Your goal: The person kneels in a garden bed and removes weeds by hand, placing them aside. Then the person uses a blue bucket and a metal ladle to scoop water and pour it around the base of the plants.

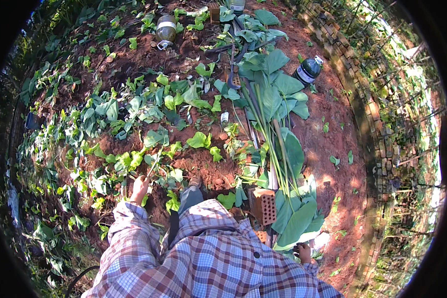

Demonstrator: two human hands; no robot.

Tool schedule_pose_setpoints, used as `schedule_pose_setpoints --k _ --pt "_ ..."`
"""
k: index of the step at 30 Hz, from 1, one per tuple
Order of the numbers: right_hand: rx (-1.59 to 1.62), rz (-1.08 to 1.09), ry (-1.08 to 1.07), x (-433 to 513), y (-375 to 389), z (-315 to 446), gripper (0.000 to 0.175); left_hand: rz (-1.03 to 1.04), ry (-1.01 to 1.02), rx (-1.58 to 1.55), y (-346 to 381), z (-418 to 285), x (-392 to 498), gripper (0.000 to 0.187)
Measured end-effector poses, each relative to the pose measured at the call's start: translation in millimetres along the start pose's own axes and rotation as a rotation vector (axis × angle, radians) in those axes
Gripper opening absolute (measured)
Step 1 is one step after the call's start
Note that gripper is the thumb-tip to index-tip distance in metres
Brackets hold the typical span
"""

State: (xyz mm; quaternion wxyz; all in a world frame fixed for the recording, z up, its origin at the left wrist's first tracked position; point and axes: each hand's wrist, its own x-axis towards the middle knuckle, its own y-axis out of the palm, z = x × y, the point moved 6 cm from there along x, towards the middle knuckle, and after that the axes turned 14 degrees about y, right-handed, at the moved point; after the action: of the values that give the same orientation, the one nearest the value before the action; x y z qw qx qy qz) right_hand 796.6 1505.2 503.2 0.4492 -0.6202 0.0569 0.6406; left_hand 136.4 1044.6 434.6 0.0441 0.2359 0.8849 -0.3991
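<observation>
My left hand (139,190) reaches down among low green plants, its fingers closed around a pale leaf stem (155,162). That stem slants up to a broad drooping green leaf (157,137). Low at the right, my right hand (303,253) hangs near the large cut leaves (298,219); its fingertips look dark, and whether they grip anything is unclear. The pile of long-stalked leaves runs away from me along dark poles (251,128). A hollow red brick (264,206) sits against this pile, close to my body.
Leafy seedlings (130,160) grow in reddish soil on the left. Large bottles stand or lie ahead: a labelled one (166,29) and a dark green one (308,70). A ladle-like tool (233,76) lies on the pile. A stacked brick border (372,111) curves along the right.
</observation>
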Motion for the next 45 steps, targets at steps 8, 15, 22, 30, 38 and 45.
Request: schedule_pose_setpoints --k 8,15,22,30,38,45 --pt "0.024 0.001 0.035 -1 -16 -15 0.02 0.081 0.058 -0.015 7 -8 -14 0.026" --pt "0.004 0.019 -0.071 -5 -11 1 0.024 0.082 0.085 -0.125 6 -30 -13 0.025" --pt "0.025 0.05 -0.01 1 -2 -16 0.024 -0.168 -0.044 0.281 -47 -68 -40 0.042" --pt "0.025 0.059 0.045 2 9 -35 0.028 -0.248 0.028 0.302 -65 -39 -42 0.036" --pt "-0.031 0.045 0.011 0 16 -13 0.026 -0.092 -0.075 0.047 -56 40 -69 0.024" --pt "-0.144 0.052 -0.167 -4 73 108 0.025 -0.091 -0.216 0.098 -71 105 -73 0.041"
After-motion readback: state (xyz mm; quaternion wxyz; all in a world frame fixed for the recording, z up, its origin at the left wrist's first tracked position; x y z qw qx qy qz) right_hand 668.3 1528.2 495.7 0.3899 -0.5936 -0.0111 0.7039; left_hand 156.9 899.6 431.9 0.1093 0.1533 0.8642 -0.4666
